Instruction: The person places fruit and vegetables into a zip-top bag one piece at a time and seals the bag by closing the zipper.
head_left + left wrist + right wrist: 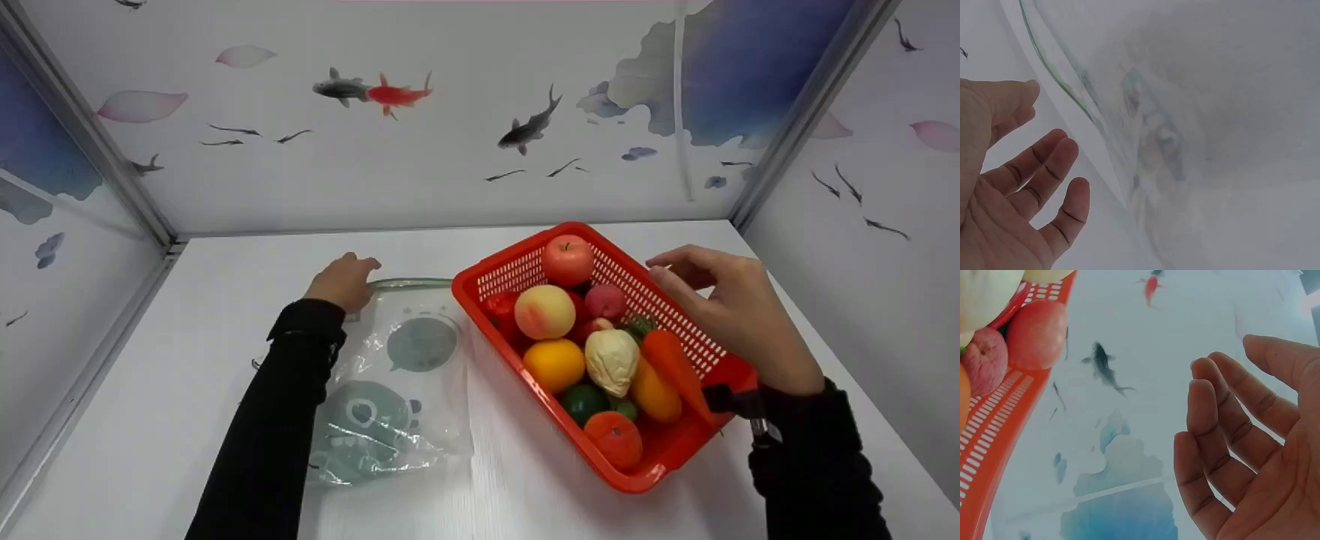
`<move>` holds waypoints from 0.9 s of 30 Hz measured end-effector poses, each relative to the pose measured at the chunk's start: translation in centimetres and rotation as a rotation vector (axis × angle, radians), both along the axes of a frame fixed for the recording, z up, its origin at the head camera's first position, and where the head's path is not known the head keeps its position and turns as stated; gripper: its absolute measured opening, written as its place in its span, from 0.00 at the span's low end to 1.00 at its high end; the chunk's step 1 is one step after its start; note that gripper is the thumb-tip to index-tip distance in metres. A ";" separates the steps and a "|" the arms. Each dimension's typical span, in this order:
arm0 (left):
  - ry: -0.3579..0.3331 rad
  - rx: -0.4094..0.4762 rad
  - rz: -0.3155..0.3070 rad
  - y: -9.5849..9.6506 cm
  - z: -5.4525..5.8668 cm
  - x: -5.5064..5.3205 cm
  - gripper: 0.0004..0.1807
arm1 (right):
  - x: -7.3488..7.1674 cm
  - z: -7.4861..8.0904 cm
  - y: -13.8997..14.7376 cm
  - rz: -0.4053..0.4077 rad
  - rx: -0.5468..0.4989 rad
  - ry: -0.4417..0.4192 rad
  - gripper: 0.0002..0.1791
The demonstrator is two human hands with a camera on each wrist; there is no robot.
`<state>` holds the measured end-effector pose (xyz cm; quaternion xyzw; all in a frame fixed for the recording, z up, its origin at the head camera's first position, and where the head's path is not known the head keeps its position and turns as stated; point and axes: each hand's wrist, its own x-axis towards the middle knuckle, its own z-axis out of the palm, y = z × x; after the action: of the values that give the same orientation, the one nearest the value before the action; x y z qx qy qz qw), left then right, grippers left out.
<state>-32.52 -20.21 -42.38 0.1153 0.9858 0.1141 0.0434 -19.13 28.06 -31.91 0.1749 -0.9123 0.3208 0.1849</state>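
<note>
A clear zip-top plastic bag (424,345) with grey-green printed shapes lies flat on the table. By its upper left corner is my left hand (341,283), fingers loosely bent; in the left wrist view, space shows between the fingertips and the bag's green zip edge (1053,76). To the right stands a red plastic basket (634,480) of fruit and vegetables, among them an apple (568,260), a peach (545,311) and a carrot (671,364). My right hand (724,307) hovers near the basket's right rim, fingers loosely curved, nothing in them.
The basket also holds a yellow-orange fruit (553,365), a whitish bulb-like piece (612,362), a dark green piece (585,405) and an orange-red round fruit (613,439). Printed panels with fish wall in the white table (495,510) at the back and sides.
</note>
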 end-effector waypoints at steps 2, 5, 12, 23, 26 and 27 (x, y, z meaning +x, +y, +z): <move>-0.008 -0.010 0.005 0.1 -0.6 -0.2 0.25 | 0.7 0.1 -0.6 0.025 -0.010 0.030 0.07; -0.015 -0.021 0.007 0.3 -1.2 -0.5 0.23 | 1.6 0.3 -1.3 0.053 -0.030 0.062 0.07; -0.026 -0.014 0.046 0.3 -1.8 -1.0 0.14 | 2.8 0.6 -1.8 0.086 -0.052 0.114 0.10; -0.053 -0.018 0.073 0.2 -2.2 -0.7 0.20 | 4.0 0.1 -1.5 0.083 -0.093 0.117 0.13; -0.055 -0.018 0.077 0.2 -2.3 -0.6 0.21 | 4.2 -0.1 -1.4 0.090 -0.105 0.124 0.14; -0.059 -0.015 0.079 0.2 -2.3 -0.6 0.22 | 4.2 -0.2 -1.3 0.094 -0.110 0.130 0.15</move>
<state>-33.09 -20.02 -44.71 0.0724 0.9887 0.1118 0.0687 -14.92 26.74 -32.09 0.2278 -0.8701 0.3666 0.2379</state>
